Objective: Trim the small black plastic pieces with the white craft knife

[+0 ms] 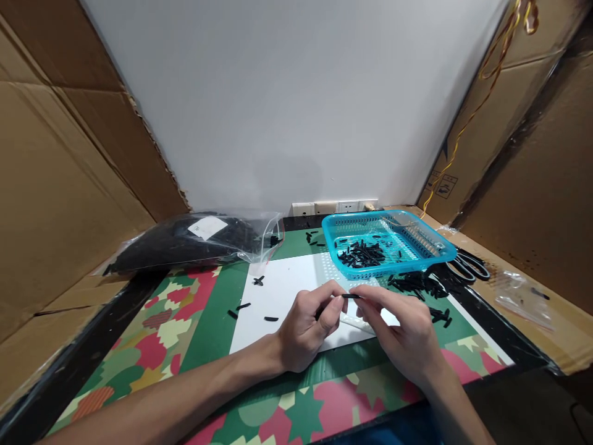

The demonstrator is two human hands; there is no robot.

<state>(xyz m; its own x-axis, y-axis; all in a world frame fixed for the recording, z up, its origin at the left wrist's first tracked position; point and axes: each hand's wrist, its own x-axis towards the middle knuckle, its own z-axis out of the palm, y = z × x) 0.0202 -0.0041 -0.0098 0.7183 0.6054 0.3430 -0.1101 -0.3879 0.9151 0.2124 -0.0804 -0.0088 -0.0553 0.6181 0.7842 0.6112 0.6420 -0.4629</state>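
My left hand (308,324) and my right hand (403,330) meet over a white sheet (282,290) in the middle of the table. Between their fingertips they pinch one small black stick-like part (351,296), each hand gripping one end. A blue plastic basket (417,247) just beyond my hands holds several of the same black parts (361,253). More of them lie in a loose pile (417,285) to the right of my right hand. A few single ones (250,306) are scattered on the white sheet to the left.
A clear plastic bag full of black parts (194,242) lies at the back left. Black scissors (470,264) lie right of the basket, and a small clear bag (523,296) further right. Cardboard walls close in both sides. A patterned green mat (157,334) covers the table.
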